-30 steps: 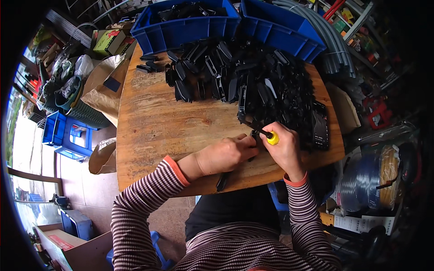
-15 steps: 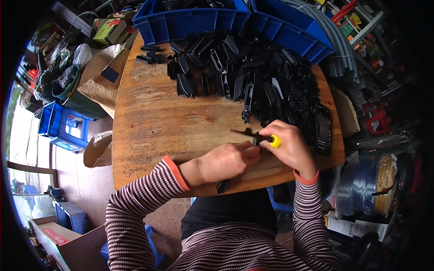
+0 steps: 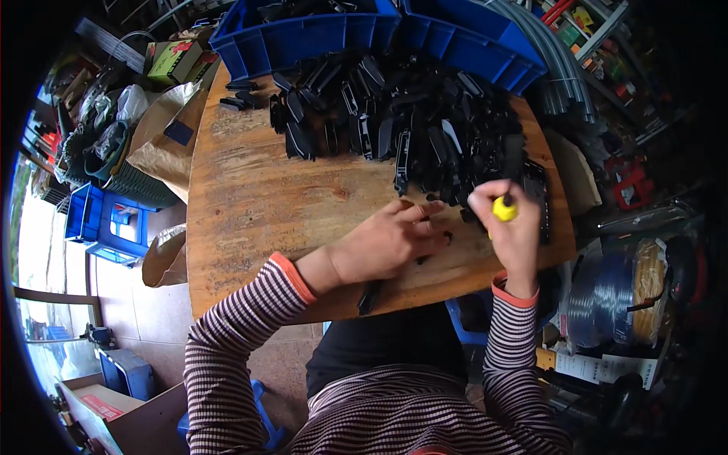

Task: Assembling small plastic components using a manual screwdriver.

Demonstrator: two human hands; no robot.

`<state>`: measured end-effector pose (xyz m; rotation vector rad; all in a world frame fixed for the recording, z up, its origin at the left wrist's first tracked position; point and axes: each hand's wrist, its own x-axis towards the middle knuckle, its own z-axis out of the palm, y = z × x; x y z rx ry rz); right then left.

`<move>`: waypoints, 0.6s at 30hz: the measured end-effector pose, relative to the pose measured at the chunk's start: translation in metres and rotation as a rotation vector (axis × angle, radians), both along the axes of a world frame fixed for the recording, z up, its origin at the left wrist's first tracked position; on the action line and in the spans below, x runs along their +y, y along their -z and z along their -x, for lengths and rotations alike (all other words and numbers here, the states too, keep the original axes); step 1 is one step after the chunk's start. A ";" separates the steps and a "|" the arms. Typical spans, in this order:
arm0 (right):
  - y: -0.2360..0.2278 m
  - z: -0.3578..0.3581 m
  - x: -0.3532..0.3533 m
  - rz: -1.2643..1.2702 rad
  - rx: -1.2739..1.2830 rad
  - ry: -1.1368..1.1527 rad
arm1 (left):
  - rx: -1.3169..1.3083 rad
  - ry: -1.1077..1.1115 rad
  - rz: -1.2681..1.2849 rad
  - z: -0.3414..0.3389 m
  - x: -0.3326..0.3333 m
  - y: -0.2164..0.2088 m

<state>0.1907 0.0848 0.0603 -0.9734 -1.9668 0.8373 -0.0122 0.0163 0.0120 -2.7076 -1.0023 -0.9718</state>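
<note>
My right hand [image 3: 516, 227] is closed round a yellow-handled tool [image 3: 503, 208], raised over the right side of the table. A dark, flat blade-like part stands out beyond the hand, blurred by motion. My left hand [image 3: 390, 241] rests low over the table's front half, palm down, its fingers stretched to the right and apart. Small dark bits show at and below its fingertips. Partly under the left hand, a slim black plastic part [image 3: 369, 298] lies at the front edge. Just beyond both hands spreads a heap of black plastic parts [image 3: 402, 152].
The wooden table [image 3: 258, 205] has two blue bins [image 3: 303, 47] at its far edge, the left one holding black parts. A dark flat panel [image 3: 537, 201] lies at the right. Brown paper sacks [image 3: 163, 152] stand left; wrapped coils [image 3: 607, 303] sit right.
My right hand has moved up and right with the yellow-handled tool, whose blade has swung from pointing left to pointing away. My left hand's fingers have loosened and spread.
</note>
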 end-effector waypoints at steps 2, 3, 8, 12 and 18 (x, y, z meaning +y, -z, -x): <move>0.017 -0.007 -0.007 -0.022 -0.100 -0.038 | 0.024 -0.071 0.030 0.008 0.004 0.006; 0.026 -0.010 -0.012 -0.044 -0.204 -0.068 | 0.046 -0.134 0.060 0.012 0.003 0.007; 0.035 -0.018 -0.012 -0.166 -0.347 -0.297 | -0.269 -0.348 0.401 0.057 -0.019 -0.007; 0.034 -0.019 -0.002 -0.212 -0.426 -0.410 | -0.356 -0.333 0.497 0.056 -0.059 -0.021; 0.019 -0.019 0.006 -0.114 -0.555 -0.487 | 0.010 -0.050 0.524 0.030 -0.085 -0.019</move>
